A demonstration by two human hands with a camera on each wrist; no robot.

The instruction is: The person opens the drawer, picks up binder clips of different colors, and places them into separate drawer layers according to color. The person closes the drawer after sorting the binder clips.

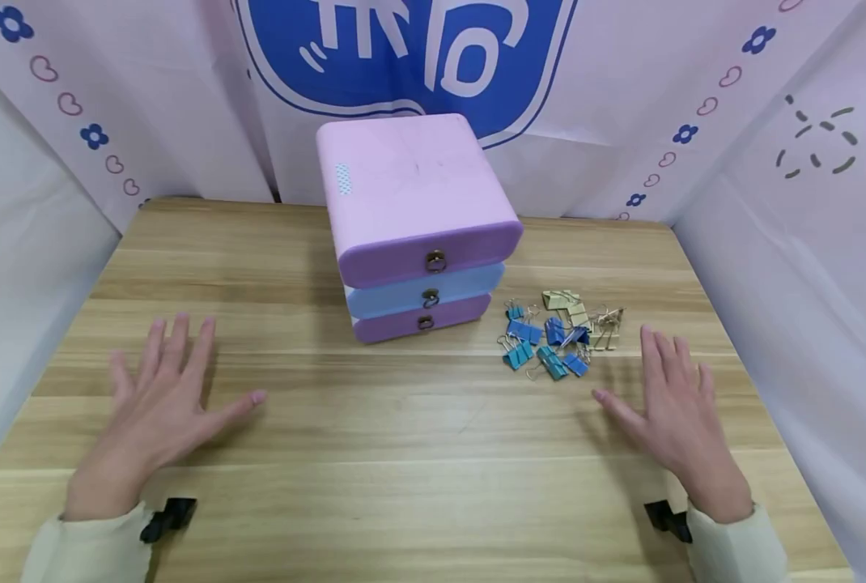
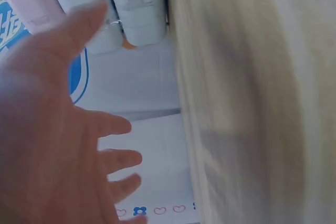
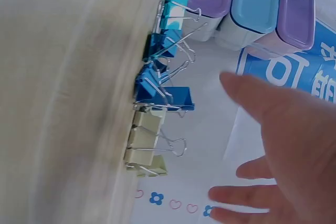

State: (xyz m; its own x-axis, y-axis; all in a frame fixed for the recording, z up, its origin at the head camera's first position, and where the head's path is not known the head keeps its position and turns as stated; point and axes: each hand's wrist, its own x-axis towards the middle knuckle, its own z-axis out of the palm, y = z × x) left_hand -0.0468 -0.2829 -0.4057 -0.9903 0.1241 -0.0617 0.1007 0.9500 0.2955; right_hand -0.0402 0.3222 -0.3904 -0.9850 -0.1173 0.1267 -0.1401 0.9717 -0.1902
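My left hand (image 1: 163,405) is spread low over the left side of the wooden table, palm down and holding nothing. On the right, my right hand (image 1: 677,409) is also spread with bare fingers, just beside a loose pile of binder clips. The pile has teal clips (image 1: 518,355), blue clips (image 1: 524,331) and pale yellow clips (image 1: 562,300), with silver wire handles. Behind and left of the pile stands a small three-drawer box (image 1: 411,186), pink on top, with purple, blue and purple drawer fronts. Each front carries a small bronze ring pull (image 1: 436,261), and all three drawers are closed.
The wooden table (image 1: 375,486) runs back to a white cloth (image 1: 586,162) printed with a blue sign, hearts and flowers. More white cloth (image 1: 804,267) hangs along the right side. A black strap (image 1: 169,520) is at the left wrist.
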